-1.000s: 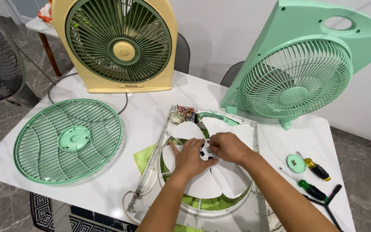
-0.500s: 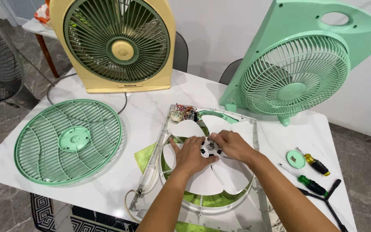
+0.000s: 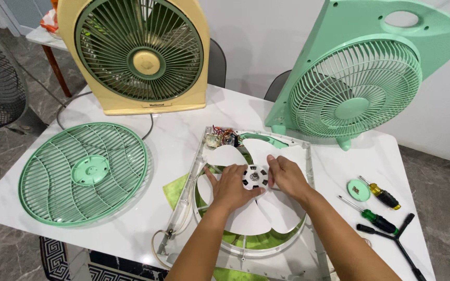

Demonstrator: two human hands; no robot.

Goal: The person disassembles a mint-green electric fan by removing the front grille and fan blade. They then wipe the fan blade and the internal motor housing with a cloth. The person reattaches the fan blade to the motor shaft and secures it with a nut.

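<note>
- Head view, looking down at our white marble table (image 3: 183,140): we've got a white fan blade (image 3: 256,205) lying flat inside an open box-fan frame (image 3: 308,250) right in front of us, near the table's front edge.
- Our left hand (image 3: 230,190) lies flat on the blade just left of its round hub (image 3: 255,177), fingers spread and pressing down, not clenched around anything.
- Our right hand (image 3: 287,177) is on the other side, fingertips touching the hub's right edge, thumb tucked by it. More of a light pinch on the hub than a full grab.
- A bit of motor wiring (image 3: 222,138) sits at the frame's top left corner.
- To the left, a detached green round grille (image 3: 82,171) lies flat on the table, well apart from our hands.
- Standing at the back: a cream box fan (image 3: 136,54) on the left and a mint green fan housing (image 3: 365,78) on the right, tilted a little.
- Right of the frame: a small green cap (image 3: 358,190), a yellow-and-black screwdriver (image 3: 381,195), a green-handled screwdriver (image 3: 373,217) and a black Y-shaped wrench (image 3: 397,239).
</note>
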